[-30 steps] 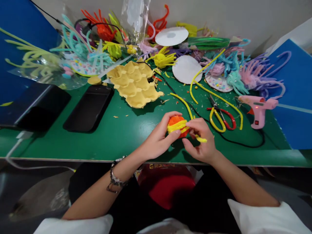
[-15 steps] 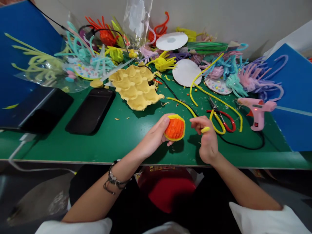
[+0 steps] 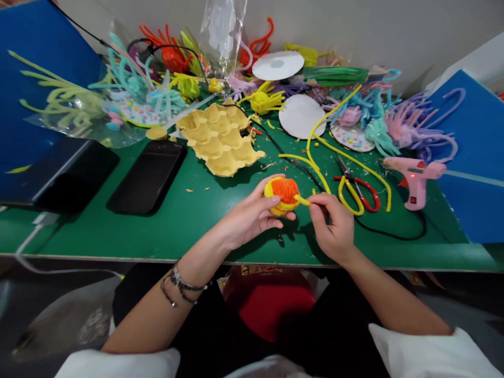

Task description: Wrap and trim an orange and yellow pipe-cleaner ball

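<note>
My left hand (image 3: 258,212) is closed around a small round piece of orange and yellow pipe cleaners (image 3: 285,190), thumb on its near side. The orange part faces up, with yellow wound around the rim and side. My right hand (image 3: 333,226) pinches a yellow pipe cleaner (image 3: 302,200) between thumb and forefinger. Its short end reaches left and touches the right edge of the round piece. A longer yellow strand (image 3: 315,167) runs out on the far side of my right hand. Red-and-yellow-handled scissors (image 3: 357,195) lie just right of that hand.
A pink glue gun (image 3: 419,181) with a lit red light rests at right, its black cord trailing nearby. An egg-carton piece (image 3: 220,139), a black phone (image 3: 147,176) and a dark device (image 3: 74,173) lie left. Pipe-cleaner pieces (image 3: 263,100) and white discs (image 3: 301,116) crowd the back.
My right hand has turned and brought the yellow pipe cleaner's end against the round piece. My left hand has tilted the piece, showing more of its yellow side.
</note>
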Motion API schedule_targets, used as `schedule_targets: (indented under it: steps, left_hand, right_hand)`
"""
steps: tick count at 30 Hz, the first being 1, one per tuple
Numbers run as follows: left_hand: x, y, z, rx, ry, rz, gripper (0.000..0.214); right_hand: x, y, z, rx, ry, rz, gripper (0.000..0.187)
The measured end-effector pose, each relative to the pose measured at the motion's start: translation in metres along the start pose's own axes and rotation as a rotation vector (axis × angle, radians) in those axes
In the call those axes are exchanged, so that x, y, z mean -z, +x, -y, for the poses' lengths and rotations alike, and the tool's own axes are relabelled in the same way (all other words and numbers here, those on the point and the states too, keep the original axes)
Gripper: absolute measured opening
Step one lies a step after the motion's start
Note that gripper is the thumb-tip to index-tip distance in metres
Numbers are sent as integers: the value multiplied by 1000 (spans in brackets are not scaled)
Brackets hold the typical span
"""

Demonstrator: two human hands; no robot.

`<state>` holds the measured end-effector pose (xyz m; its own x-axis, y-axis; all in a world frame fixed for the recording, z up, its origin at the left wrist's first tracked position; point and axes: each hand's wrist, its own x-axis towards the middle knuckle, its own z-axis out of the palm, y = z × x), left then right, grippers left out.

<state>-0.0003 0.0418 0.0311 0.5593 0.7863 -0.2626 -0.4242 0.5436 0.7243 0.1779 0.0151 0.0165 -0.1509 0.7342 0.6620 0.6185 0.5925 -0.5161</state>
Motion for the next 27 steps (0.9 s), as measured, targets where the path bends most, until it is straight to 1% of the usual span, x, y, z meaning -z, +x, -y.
schedule_targets:
  steps: [3,7,9,14,16,21,25,27]
  left_hand:
    - [3,0,0,10,-26,1,32]
    - [4,0,1,19,-41,33,31]
    - [3,1,2,8,-8,6,32]
    - [-1,3,7,-30,55,-99,42]
    - [-2,2,8,-70,89,-125,44]
    - [-2,-3,9,-201,202,-103,45]
    - [-2,-3,9,-235,217,-108,46]
    - [-2,-3,9,-245,238,-88,46]
  right_hand:
    - [0,0,-1,-58,13,-23,8]
    - [2,1,-1,-73,10,-58,6]
    - [2,2,1,-48,0,-56,6]
    - [4,2,4,39,-67,4,8]
    - [5,2,4,85,-102,11,10]
    - [9,4,0,207,-156,29,8]
    - [10,4,-3,224,-186,21,7]
    - [11,4,-5,262,-249,26,7]
